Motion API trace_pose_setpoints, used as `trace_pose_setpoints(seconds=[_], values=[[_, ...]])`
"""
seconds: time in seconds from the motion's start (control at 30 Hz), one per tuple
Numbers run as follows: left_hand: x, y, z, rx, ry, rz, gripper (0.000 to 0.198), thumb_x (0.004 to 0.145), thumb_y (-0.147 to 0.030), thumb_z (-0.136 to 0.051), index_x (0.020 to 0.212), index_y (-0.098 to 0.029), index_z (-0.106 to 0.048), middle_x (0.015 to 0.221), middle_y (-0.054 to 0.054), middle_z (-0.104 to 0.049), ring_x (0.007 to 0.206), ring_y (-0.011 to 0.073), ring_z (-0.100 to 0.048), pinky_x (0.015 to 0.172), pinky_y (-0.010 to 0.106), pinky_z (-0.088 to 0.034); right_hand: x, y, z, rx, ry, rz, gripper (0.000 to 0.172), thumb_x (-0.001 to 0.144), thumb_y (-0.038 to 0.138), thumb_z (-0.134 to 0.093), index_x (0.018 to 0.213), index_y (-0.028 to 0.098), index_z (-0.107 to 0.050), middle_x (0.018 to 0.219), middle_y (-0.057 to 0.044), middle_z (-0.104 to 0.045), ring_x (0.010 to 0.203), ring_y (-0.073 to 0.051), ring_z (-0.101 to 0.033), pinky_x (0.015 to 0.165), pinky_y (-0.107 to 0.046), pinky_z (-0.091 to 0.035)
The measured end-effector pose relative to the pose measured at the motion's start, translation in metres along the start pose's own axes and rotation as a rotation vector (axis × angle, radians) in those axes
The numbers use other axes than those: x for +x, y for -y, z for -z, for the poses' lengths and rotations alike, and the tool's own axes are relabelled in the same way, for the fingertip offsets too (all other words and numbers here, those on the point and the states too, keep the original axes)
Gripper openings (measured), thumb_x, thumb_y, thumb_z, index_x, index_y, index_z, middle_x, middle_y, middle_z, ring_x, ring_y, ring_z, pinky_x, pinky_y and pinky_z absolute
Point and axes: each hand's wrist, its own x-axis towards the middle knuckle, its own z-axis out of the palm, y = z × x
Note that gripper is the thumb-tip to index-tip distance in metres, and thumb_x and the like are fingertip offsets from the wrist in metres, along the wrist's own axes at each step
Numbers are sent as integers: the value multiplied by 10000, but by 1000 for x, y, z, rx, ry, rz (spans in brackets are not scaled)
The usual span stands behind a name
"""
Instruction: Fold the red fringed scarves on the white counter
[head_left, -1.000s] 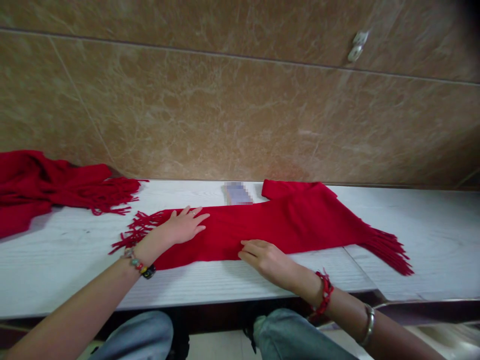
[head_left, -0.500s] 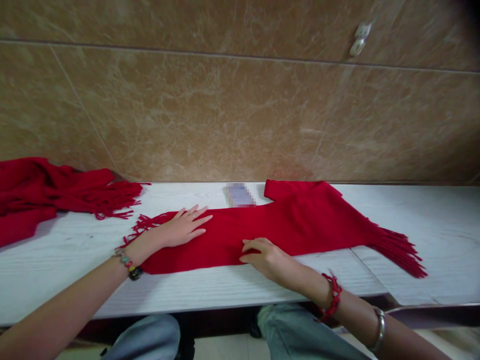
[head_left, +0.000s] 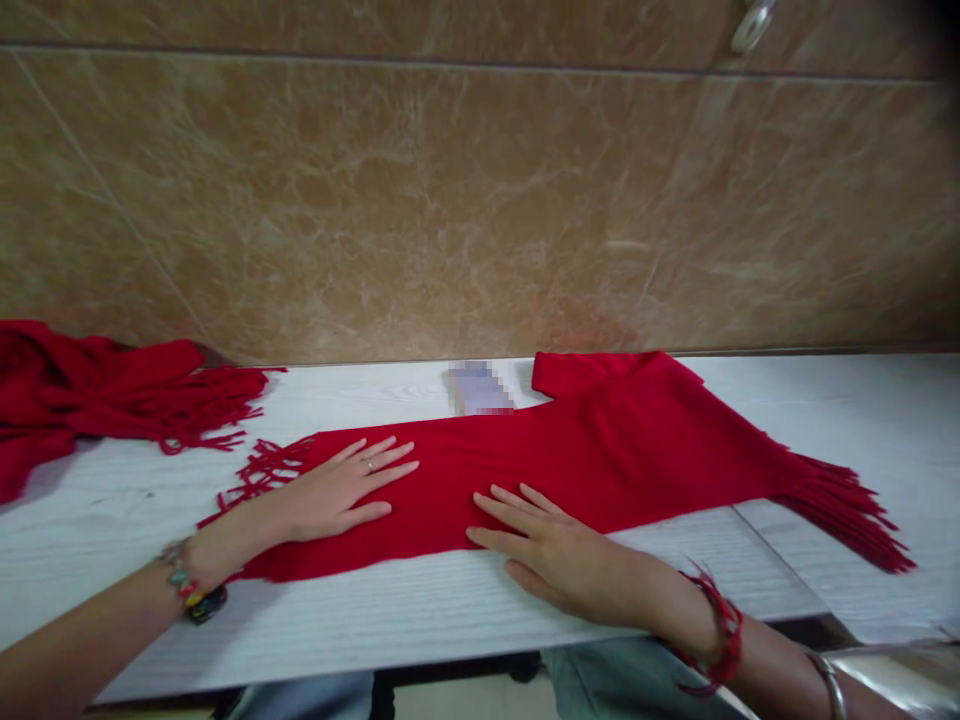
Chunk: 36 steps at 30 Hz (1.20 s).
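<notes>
A red scarf (head_left: pixel 450 470) with fringed ends lies spread across the white tabletop. Its left part is laid flat, while the right part is folded over at the back, with a fringe pointing to the lower right. My left hand (head_left: pixel 337 495) rests palm down on the scarf near its left fringe, fingers spread, a ring on one finger. Lower down, my right hand (head_left: pixel 555 555) lies flat over the scarf's near edge, fingers stretched out. Neither hand grips the cloth.
A second red scarf (head_left: pixel 97 390) lies bunched at the far left. Behind the spread scarf is a small blurred-out flat item (head_left: pixel 480 388). A brown marbled tile wall (head_left: pixel 420 210) rises along the back of the white table (head_left: pixel 375 625). My knees are below its front edge.
My right hand has opened from curled fingers to lying flat. My left hand has slid slightly towards me and left. The camera view has shifted a little.
</notes>
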Motion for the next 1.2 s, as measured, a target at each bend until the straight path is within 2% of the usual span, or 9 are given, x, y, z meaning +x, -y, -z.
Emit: trace_pose_setpoints(seconds=[0.13, 0.3, 0.4, 0.6, 0.77, 0.9, 1.0, 1.1, 1.2], values=[[-12, -9, 7, 3, -31, 50, 507, 895, -418, -324, 1366, -280, -201, 1457, 39, -110, 1322, 244, -94, 1046, 444, -149, 0, -1, -2, 10, 12, 1, 454, 872, 226, -399, 1322, 249, -346, 1416, -83, -265, 1304, -226, -179, 1052, -459, -177], [-10, -40, 12, -97, 28, -177, 471, 884, -390, -381, 1336, -358, -253, 1435, -19, -211, 1313, 220, -157, 1060, 433, -116, 0, -3, -3, 7, 3, 10, 447, 874, 234, -403, 1317, 257, -353, 1410, -82, -280, 1299, -230, -197, 1040, -473, -209], [-20, -31, 5, -144, 9, -176, 470, 878, -378, -401, 1329, -362, -269, 1404, -21, -293, 1302, 209, -201, 1065, 423, -107, 0, -3, -3, 7, -14, 17, 437, 871, 229, -411, 1305, 254, -374, 1402, -83, -299, 1294, -224, -217, 1040, -469, -218], [-57, 10, -10, -104, -19, 13, 432, 905, -337, -332, 1332, -352, -268, 1414, -22, -272, 1303, 197, -198, 1058, 413, -132, -1, -6, -3, 26, -20, 37, 429, 873, 242, -414, 1300, 267, -382, 1398, -73, -311, 1291, -222, -229, 1040, -468, -225], [-75, -9, 0, -31, -105, 12, 403, 851, -339, -429, 1247, -264, -443, 1288, 55, -442, 1178, 222, -383, 994, 362, -284, 1, -7, -2, -43, -55, 55, 387, 857, 242, -445, 1243, 261, -464, 1342, -77, -402, 1248, -232, -325, 1001, -455, -313], [-77, -31, 12, 7, -73, -30, 406, 794, -164, -469, 1190, -248, -496, 1059, 51, -559, 925, 171, -531, 815, 253, -418, 22, 11, 3, -122, -173, 86, 284, 805, 208, -520, 1075, 180, -600, 1171, -123, -551, 1092, -245, -495, 910, -416, -419], [-74, -30, 13, 15, -76, -23, 543, 751, -1, -386, 1224, -259, -460, 1019, 40, -574, 859, 143, -553, 746, 218, -429, 50, 38, 5, -157, -162, 129, 252, 777, 193, -553, 1019, 149, -610, 1045, -130, -607, 942, -226, -570, 810, -364, -473], [-70, -20, 14, -80, -122, -13, 466, 774, -19, -398, 1178, -228, -495, 1040, 37, -588, 908, 144, -551, 801, 228, -415, 78, 60, 3, -173, -111, 118, 280, 776, 203, -554, 1049, 143, -580, 1000, -124, -615, 883, -220, -582, 755, -331, -477], [-66, -8, 17, -213, -145, 19, 315, 812, -100, -448, 1093, -199, -547, 1029, 30, -615, 928, 138, -554, 842, 237, -398, 97, 66, -3, -135, -111, 55, 311, 776, 198, -549, 1083, 147, -546, 1003, -122, -610, 898, -224, -577, 748, -316, -461]])
